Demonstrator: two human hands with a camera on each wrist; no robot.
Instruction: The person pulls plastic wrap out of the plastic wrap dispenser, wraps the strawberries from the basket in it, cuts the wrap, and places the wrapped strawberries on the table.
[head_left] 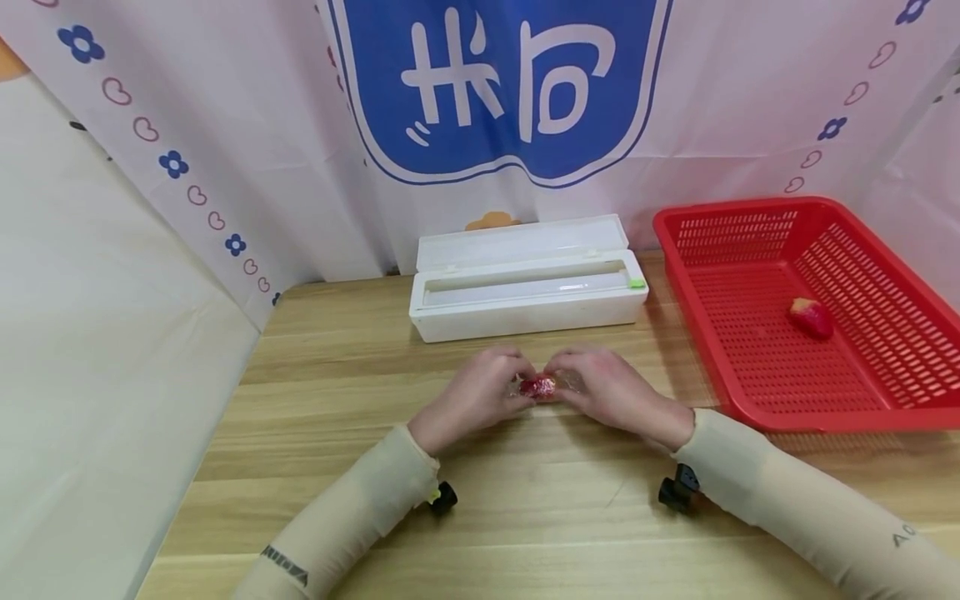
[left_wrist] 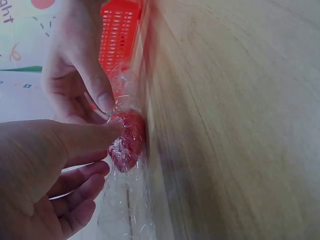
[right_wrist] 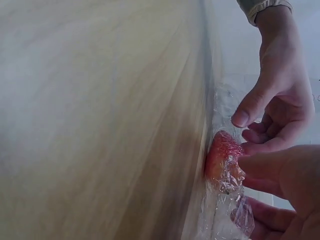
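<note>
A small red and yellow piece [head_left: 538, 386], wrapped in clear film, lies on the wooden table between the two hands. In the left wrist view the film around the red piece [left_wrist: 131, 145] trails off at both ends. My left hand [head_left: 483, 390] pinches the wrapped piece from the left, its thumb on the film. From the right, my right hand [head_left: 611, 392] holds the other side; in the right wrist view its thumb and fingers are at the yellowish end of the piece [right_wrist: 223, 159]. Parts of the fingers are hidden behind the piece.
Behind the hands stands a long white box [head_left: 528, 318] with its lid raised and a roll inside. A red basket [head_left: 705, 350] at the right holds another red piece [head_left: 812, 318]. A printed cloth [head_left: 262, 108] hangs along the table's back edge.
</note>
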